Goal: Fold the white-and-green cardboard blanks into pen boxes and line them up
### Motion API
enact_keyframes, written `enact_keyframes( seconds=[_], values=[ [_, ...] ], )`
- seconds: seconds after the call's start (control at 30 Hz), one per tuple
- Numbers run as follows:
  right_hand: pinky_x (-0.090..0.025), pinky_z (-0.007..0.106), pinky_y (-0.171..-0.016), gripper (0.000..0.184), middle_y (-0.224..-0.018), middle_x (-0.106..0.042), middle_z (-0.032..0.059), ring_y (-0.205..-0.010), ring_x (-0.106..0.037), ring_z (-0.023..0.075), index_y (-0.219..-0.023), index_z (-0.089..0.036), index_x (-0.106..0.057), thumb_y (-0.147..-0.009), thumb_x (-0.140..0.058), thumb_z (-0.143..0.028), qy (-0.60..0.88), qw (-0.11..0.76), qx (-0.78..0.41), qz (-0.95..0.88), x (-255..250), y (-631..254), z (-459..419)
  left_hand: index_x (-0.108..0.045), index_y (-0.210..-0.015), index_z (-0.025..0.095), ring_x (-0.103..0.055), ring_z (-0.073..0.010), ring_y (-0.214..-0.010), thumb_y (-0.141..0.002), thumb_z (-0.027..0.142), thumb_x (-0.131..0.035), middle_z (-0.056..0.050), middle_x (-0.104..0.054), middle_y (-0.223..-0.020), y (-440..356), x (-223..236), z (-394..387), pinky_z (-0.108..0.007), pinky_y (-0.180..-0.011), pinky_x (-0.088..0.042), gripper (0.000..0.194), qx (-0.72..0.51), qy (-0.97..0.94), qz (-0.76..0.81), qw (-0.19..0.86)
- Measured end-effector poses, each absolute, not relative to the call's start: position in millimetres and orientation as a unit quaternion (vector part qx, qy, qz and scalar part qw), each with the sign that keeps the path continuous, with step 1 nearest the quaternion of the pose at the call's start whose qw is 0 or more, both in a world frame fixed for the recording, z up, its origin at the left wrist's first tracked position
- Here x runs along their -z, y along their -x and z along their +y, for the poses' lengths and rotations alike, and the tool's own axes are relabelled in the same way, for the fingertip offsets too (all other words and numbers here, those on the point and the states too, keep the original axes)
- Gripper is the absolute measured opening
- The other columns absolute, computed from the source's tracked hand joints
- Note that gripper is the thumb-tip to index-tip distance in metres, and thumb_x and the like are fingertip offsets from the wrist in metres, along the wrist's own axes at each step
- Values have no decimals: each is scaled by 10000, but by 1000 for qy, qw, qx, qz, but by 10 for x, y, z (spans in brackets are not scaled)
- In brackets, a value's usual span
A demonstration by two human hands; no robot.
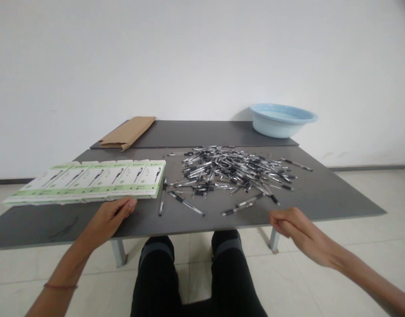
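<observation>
My left hand rests on the near part of the dark table, closed in a loose fist with nothing showing in it. Just beyond it lies a row of flat white-and-green pen boxes, overlapping one another, each printed with a black pen. My right hand is closed in a fist at the table's front edge. A large heap of clear pens with black grips spreads across the middle. Several stray pens lie apart from it, among them a pen and another pen between my hands.
A brown paper bag lies flat at the back left. At the back right a light blue plastic basin stands near the white wall. The grey table ends just in front of my knees.
</observation>
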State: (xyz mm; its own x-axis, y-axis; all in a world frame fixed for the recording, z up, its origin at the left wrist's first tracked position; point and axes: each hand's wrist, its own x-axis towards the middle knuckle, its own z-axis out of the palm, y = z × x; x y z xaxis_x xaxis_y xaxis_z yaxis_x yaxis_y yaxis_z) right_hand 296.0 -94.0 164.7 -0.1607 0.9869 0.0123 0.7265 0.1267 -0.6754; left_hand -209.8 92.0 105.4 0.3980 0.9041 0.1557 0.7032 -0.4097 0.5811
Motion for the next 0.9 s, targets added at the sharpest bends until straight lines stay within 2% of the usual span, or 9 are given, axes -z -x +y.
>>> enact_keyframes(
  seconds=[0.13,0.33,0.4,0.47,0.53,0.57,0.77,0.83,0.9],
  values=[
    [-405,334,-748,365,-694,-507,10,-763,-559,225,-707,-224,-483,-1015,-351,-369,660,251,-254,-661,-1409,-2931,-825,-517,-731,204,-524,-163,-642,-1024,546,-457,31,-542,-636,2121,-1028,930,-263,-614,-388,454,-232,-814,489,213],
    [-347,305,-618,359,-634,-340,-31,-623,-418,171,-656,-238,-359,-989,-322,-368,648,272,-305,-643,-1254,-3013,-676,-522,-715,210,-530,-164,-620,-1026,541,-452,31,-541,-637,2130,-1019,946,-261,-599,-386,460,-239,-824,471,205],
    [-358,301,-623,362,-632,-368,-32,-628,-438,171,-663,-234,-394,-995,-339,-368,640,264,-313,-650,-1339,-2991,-679,-523,-710,211,-523,-163,-613,-1025,533,-453,33,-536,-631,2126,-1029,939,-261,-592,-379,456,-241,-825,468,205],
    [-385,301,-650,304,-666,-476,-22,-664,-496,179,-713,-222,-496,-984,-412,-332,618,240,-317,-678,-1479,-2931,-707,-519,-707,212,-516,-161,-609,-1026,525,-454,34,-530,-630,2121,-1039,930,-261,-588,-373,452,-242,-825,466,208],
    [-422,308,-710,151,-831,-629,11,-765,-573,198,-875,-219,-610,-954,-488,-257,584,200,-302,-727,-1618,-2847,-749,-510,-705,213,-510,-159,-605,-1026,524,-455,36,-521,-627,2114,-1048,920,-261,-587,-369,451,-243,-825,466,211],
    [-437,311,-730,138,-884,-657,22,-797,-591,205,-914,-224,-625,-953,-495,-245,578,192,-291,-738,-1663,-2803,-768,-505,-702,213,-509,-159,-604,-1026,523,-456,37,-517,-624,2110,-1051,916,-261,-587,-367,451,-242,-824,466,211],
    [-470,322,-707,373,-666,-571,7,-717,-583,217,-691,-226,-549,-1011,-387,-328,631,217,-254,-700,-1503,-2667,-733,-495,-692,212,-507,-156,-603,-1026,528,-452,38,-517,-623,2089,-1065,905,-264,-593,-365,461,-242,-823,468,211],
    [-456,315,-676,397,-630,-538,-1,-676,-568,202,-663,-225,-517,-1014,-351,-304,627,210,-255,-706,-1461,-2663,-675,-501,-699,211,-513,-157,-609,-1028,525,-450,37,-523,-630,2089,-1062,907,-264,-598,-367,458,-240,-824,469,210],
    [-433,304,-634,365,-645,-558,-6,-634,-560,181,-711,-215,-557,-1017,-365,-270,607,183,-244,-734,-1496,-2655,-613,-509,-707,210,-517,-159,-613,-1030,523,-448,36,-527,-636,2091,-1057,910,-264,-601,-369,453,-237,-825,469,209]
  ],
)
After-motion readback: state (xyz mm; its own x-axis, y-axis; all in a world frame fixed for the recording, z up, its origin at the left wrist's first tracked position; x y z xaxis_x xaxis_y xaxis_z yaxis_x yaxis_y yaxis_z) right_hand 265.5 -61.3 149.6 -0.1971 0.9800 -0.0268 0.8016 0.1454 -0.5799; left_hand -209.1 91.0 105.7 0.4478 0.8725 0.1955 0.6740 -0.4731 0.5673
